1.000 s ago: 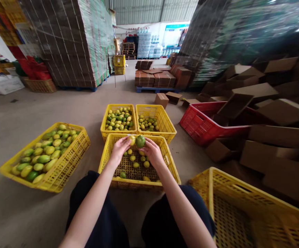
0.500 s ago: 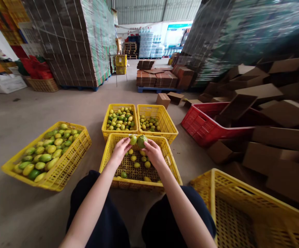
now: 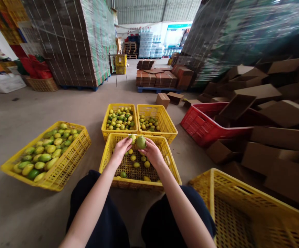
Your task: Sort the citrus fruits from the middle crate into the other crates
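My left hand [image 3: 121, 148] is closed on a yellow-green fruit [image 3: 132, 138], and my right hand [image 3: 152, 151] holds a larger green fruit [image 3: 141, 142] beside it. Both fruits are raised over the near yellow crate [image 3: 139, 185], close to its far rim. Several yellow fruits and a green one [image 3: 123, 174] lie scattered on the bottom of that crate. Behind it stand two more yellow crates: the left one [image 3: 104, 125] holds many green and yellow fruits, the right one [image 3: 170, 128] holds fewer.
A full yellow crate of fruit [image 3: 66, 172] sits at the left. At the lower right is a large yellow crate [image 3: 212, 193]. A red crate [image 3: 199, 124] and a heap of cardboard boxes [image 3: 273, 151] are on the right. Bundled cardboard [image 3: 166, 80] rests on a blue pallet ahead.
The green fruit in my right hand has turned and shifted slightly left. My left hand has hardly moved.
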Available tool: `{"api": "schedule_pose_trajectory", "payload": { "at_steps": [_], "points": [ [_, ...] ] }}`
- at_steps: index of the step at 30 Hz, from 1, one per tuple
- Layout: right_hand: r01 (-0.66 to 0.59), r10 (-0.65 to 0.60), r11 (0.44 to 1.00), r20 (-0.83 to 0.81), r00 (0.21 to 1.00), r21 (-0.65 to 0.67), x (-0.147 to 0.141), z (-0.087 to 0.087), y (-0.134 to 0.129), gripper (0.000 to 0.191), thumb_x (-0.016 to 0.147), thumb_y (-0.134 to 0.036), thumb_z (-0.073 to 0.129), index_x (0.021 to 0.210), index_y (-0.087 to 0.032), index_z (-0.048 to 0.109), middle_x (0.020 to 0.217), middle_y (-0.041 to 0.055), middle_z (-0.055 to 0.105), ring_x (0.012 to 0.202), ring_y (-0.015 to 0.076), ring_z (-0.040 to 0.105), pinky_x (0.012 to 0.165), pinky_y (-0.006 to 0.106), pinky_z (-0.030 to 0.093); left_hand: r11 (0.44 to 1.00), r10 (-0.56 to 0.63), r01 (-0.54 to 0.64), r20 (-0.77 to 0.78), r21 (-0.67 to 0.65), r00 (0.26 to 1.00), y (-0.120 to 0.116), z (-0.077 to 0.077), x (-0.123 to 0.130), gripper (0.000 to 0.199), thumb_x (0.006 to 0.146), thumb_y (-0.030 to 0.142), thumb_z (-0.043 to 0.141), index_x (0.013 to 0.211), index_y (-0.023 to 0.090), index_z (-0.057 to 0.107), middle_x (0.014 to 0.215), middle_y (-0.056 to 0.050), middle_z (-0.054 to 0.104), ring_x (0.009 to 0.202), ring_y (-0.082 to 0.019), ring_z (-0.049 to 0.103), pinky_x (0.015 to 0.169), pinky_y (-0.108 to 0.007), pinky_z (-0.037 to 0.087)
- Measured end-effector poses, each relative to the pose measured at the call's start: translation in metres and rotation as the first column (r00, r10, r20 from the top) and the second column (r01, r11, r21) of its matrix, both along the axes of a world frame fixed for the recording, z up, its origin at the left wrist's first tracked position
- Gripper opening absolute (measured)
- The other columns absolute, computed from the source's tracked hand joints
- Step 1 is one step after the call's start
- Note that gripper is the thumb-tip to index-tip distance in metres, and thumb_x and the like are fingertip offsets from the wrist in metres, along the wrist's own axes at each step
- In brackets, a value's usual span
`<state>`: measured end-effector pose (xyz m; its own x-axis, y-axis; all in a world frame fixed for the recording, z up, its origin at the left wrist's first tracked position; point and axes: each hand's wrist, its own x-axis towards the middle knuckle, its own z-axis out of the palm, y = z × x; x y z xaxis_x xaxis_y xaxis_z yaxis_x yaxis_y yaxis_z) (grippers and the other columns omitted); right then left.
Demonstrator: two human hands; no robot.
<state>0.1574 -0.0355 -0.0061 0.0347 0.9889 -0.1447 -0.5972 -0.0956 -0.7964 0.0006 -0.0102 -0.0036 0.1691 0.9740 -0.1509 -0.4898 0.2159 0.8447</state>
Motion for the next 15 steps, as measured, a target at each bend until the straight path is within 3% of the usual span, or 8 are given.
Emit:
{"api": "schedule_pose_trajectory", "payload": {
  "at_steps": [3, 7, 12, 15],
  "points": [
    [-0.013, 0.013, 1.0, -0.014, 1.0, -0.007, -0.001, 0.001, 0.0, 0.027, 0.065, -0.026, 0.069, 0.091, -0.021, 0.065, 0.082, -0.0003, 0.071, 0.064, 0.0142, 0.066, 0.059, 0.027, 0.057, 1.0, -0.004, 0.004, -0.029, 0.003, 1.0, -0.001, 0.0, 0.002, 0.024, 0.068, 0.025, 0.077, 0.089, 0.017, 0.072, 0.108, -0.006, 0.07, 0.099, -0.017, 0.064, 0.09, -0.027, 0.05],
    [-0.059, 0.058, 0.998, -0.02, 0.998, -0.034, -0.004, 0.002, 0.0, 0.014, 0.066, -0.027, 0.067, 0.076, -0.019, 0.061, 0.066, -0.0008, 0.066, 0.051, 0.0135, 0.06, 0.043, 0.023, 0.049, 0.994, 0.032, -0.034, -0.022, -0.103, 0.999, -0.002, 0.004, 0.004, 0.016, 0.072, 0.03, 0.071, 0.08, 0.016, 0.068, 0.082, -0.003, 0.07, 0.071, -0.011, 0.065, 0.068, -0.02, 0.052],
    [-0.071, 0.065, 0.995, -0.078, 0.995, -0.074, -0.01, 0.005, 0.001, 0.017, 0.07, -0.033, 0.059, 0.072, -0.017, 0.06, 0.055, 0.0008, 0.06, 0.039, 0.0106, 0.048, 0.03, 0.019, 0.031, 0.982, -0.011, 0.037, 0.14, -0.187, 0.99, -0.004, 0.012, 0.008, 0.04, 0.088, 0.044, 0.042, 0.078, 0.013, 0.065, 0.044, 0.001, 0.048, 0.043, -0.01, 0.051, 0.045, -0.018, 0.042],
    [-0.081, 0.073, 0.996, -0.181, 0.981, -0.034, -0.013, 0.008, -0.001, 0.028, 0.073, -0.039, 0.053, 0.081, -0.014, 0.063, 0.056, 0.0029, 0.06, 0.042, 0.0114, 0.047, 0.028, 0.018, 0.026, 0.974, -0.017, 0.074, 0.253, -0.216, 0.967, -0.004, 0.014, 0.015, 0.045, 0.089, 0.043, 0.036, 0.071, 0.012, 0.063, 0.043, 0.0, 0.047, 0.042, -0.01, 0.049, 0.046, -0.02, 0.044]
  ]
}}
